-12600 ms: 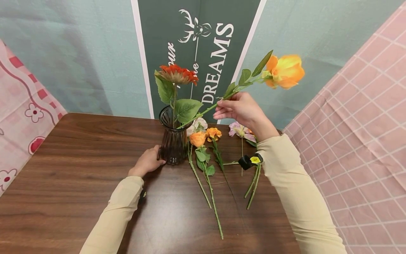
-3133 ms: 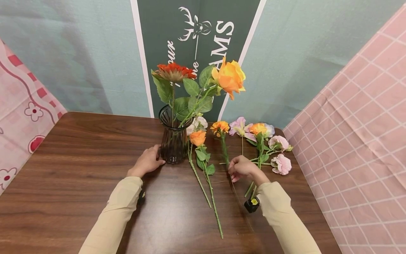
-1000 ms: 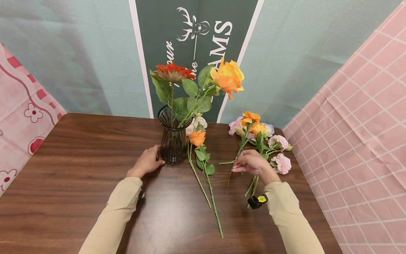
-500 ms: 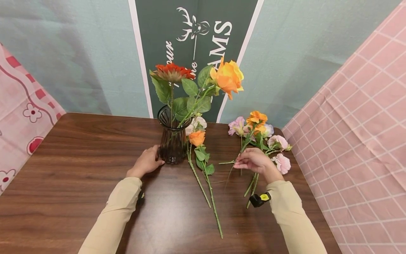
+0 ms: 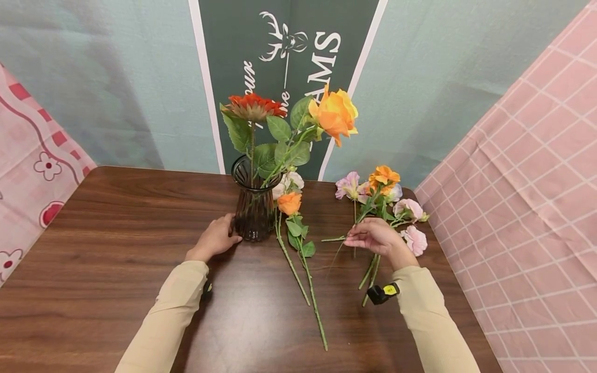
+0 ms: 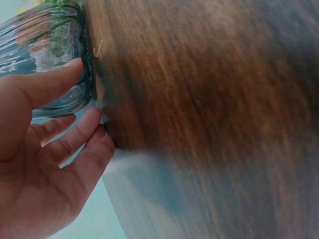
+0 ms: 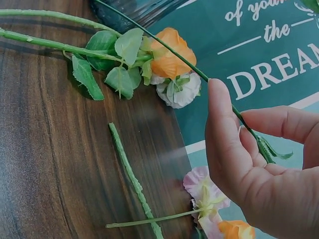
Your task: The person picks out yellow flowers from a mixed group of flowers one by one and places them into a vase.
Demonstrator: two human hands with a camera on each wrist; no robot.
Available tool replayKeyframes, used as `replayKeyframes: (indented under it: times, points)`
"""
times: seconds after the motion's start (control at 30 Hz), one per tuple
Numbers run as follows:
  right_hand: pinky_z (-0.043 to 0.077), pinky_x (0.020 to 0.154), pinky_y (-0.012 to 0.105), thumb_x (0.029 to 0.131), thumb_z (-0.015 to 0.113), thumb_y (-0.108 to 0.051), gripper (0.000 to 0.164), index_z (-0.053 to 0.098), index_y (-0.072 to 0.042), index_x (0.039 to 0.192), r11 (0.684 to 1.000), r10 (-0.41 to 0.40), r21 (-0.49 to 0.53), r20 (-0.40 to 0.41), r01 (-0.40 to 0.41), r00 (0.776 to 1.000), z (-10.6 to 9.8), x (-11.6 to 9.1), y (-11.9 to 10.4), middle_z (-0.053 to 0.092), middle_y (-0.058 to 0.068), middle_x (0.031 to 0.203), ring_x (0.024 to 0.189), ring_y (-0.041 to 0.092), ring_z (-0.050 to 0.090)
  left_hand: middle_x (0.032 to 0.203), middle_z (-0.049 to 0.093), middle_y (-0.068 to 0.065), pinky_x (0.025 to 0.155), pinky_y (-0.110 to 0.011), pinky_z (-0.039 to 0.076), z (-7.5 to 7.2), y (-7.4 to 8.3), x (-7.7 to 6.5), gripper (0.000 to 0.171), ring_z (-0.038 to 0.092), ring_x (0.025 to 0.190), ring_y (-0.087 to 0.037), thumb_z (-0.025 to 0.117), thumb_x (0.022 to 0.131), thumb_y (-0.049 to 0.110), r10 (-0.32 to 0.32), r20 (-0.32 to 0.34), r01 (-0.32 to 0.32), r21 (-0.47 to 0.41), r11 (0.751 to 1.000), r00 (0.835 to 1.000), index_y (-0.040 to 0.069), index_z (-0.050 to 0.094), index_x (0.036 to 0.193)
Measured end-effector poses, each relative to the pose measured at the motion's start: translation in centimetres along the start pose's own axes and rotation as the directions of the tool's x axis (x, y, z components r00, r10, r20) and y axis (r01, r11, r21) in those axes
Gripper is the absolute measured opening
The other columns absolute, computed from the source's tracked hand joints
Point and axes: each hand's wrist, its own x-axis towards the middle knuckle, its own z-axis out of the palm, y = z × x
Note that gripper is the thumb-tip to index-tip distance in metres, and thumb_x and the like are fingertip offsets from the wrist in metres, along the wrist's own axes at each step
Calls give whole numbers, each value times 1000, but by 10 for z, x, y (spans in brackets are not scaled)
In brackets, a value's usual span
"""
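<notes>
A dark ribbed glass vase (image 5: 254, 220) stands upright on the table, holding a red flower (image 5: 255, 107) and a large yellow-orange rose (image 5: 335, 115). My left hand (image 5: 214, 239) holds the vase low down; in the left wrist view the thumb lies against the glass (image 6: 62, 32) with the fingers on its other side. To the right, my right hand (image 5: 377, 239) pinches the thin stem of an orange artificial flower (image 5: 384, 176), its bloom tilted right over the other flowers. In the right wrist view that dark green stem (image 7: 174, 53) runs between thumb and fingers.
Beside the vase lie an orange rose (image 5: 289, 203) and a white flower (image 5: 293, 181), stems toward the front. On the right lie a lilac flower (image 5: 349, 186) and pink flowers (image 5: 414, 240). A pink grid cloth (image 5: 522, 181) borders the table's right side.
The yellow-orange rose, earlier in my right hand, now stands in the vase. My right hand has picked up the orange flower and swung its bloom rightward. The left hand stays at the vase.
</notes>
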Motion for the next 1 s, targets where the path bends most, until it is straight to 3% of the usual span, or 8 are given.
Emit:
replayKeyframes:
  times: [0.23,1.0]
  points:
    - [51,73,37,89,33,14,30,56,4,72,997,69,49,-88,-65,994,9,-1,-4,60,17,72,70,25,65,92,54,-18,77,-48,40,1,-1,0,62,48,98,-37,64,85,17,-3,0,3,3,1000,1000,-8,34,133]
    - [50,74,38,89,30,15,36,61,6,71,993,65,102,-77,-57,995,4,1,-4,61,18,73,73,27,65,90,54,-16,78,-47,40,0,-2,1,62,48,97,-37,64,85,18,-1,0,1,2,1000,1000,-7,34,133]
